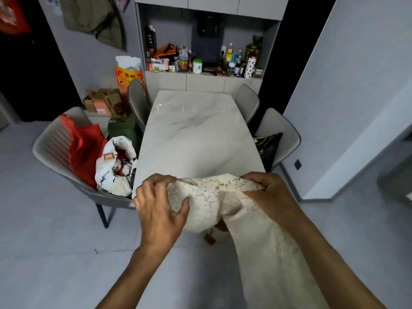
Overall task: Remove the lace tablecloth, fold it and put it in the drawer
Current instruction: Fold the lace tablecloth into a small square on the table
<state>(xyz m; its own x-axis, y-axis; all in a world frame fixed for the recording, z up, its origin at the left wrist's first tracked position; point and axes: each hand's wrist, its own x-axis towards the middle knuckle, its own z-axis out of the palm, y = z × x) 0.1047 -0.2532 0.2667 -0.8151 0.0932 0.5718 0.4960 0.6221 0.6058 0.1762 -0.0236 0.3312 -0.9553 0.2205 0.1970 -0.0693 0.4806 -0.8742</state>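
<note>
Lace tablecloth (223,204), cream, openwork pattern: held in the air just off the near end of the white marble-topped counter (194,134), no part of it spread on the top. Upper edge stretched between both hands; the remainder bunches below that edge and hangs in a long fold toward the near side, beside the right forearm.

Left hand (159,201): at the near left corner of the counter, fingers curled over the cloth's top edge, thumb pressed into the gathered fabric from below, gripping it.

Right hand (268,188): at the near right corner of the counter, fingers curled round the cloth's edge, clamping it.

Grey upholstered chair (55,148): left of the counter, carrying a red fabric bag (83,148) and a white printed plastic bag (116,166), the latter just beside the counter's left edge.

Further grey chairs: two on the counter's right, the nearer one (283,134) holding a black bag (268,148); one at the far left corner.

Recessed shelf (202,74): beyond the counter's far end, crowded with bottles, jars and small boxes.

Cardboard boxes (104,101): on the floor, far left of the counter.
</note>
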